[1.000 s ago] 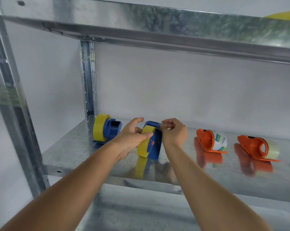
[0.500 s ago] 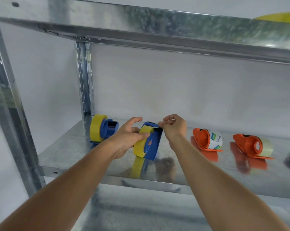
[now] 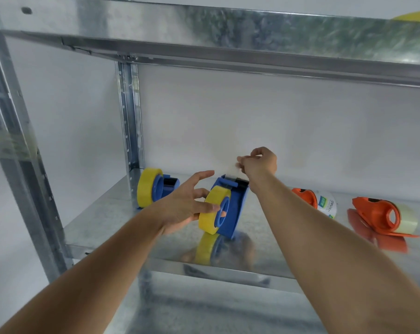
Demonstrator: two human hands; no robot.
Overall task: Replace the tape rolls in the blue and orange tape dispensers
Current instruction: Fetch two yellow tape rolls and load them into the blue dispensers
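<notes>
Since the earlier frame the right hand (image 3: 259,162) has been raised above the dispenser (image 3: 233,206), a strip of clear tape (image 3: 232,168) drawn up from the cutter and pinched between its fingertips. The blue dispenser is stood on end near the shelf's (image 3: 103,213) front edge, long axis tilted upward, cutter end uppermost and toward the back. Its yellow roll (image 3: 212,213) faces left and is steadied by the left hand (image 3: 185,206), fingers spread and relaxed against it.

yellow roll (image 3: 415,15) cropped top right, blurred
</notes>
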